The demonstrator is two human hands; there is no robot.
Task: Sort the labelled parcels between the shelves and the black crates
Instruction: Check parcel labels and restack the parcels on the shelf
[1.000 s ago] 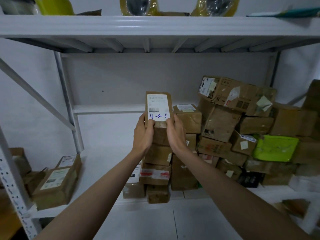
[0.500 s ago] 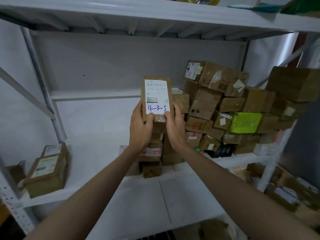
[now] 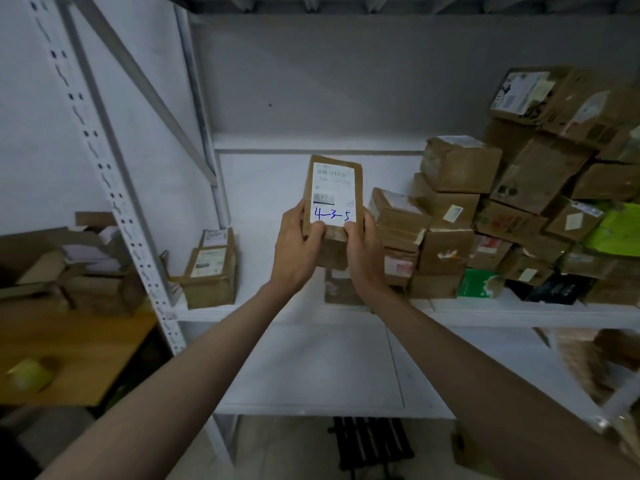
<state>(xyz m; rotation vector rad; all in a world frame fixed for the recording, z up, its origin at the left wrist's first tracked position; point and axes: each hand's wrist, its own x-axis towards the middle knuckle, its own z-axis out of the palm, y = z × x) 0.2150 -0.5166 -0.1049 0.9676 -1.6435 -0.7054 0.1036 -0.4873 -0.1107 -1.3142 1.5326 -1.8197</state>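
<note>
We are holding a brown parcel upright at the centre of the frame, its white label facing us with "4-3-5" written in blue along the bottom. Our left hand is gripping the parcel's lower left edge, thumb lying over the label's corner, and our right hand is gripping the lower right edge in the same way; both grips are curled round the parcel, holding it between them. The parcel is hanging in the air in front of the white shelf, above its front edge and touching nothing else.

To the right of the parcel, filling the right side of the frame, we are seeing a stack of cardboard boxes piled on the shelf, most of them bearing white labels, with a bright green bag at the far right and a dark green box low in the pile. At the centre left, two small labelled boxes are standing on the same shelf, well apart from the big stack. At the lower left a wooden bench is carrying torn cartons and a blurred yellowish thing that may be a roll of tape. At the bottom centre, beneath the lower shelf board, a black crate is showing on the floor
</note>
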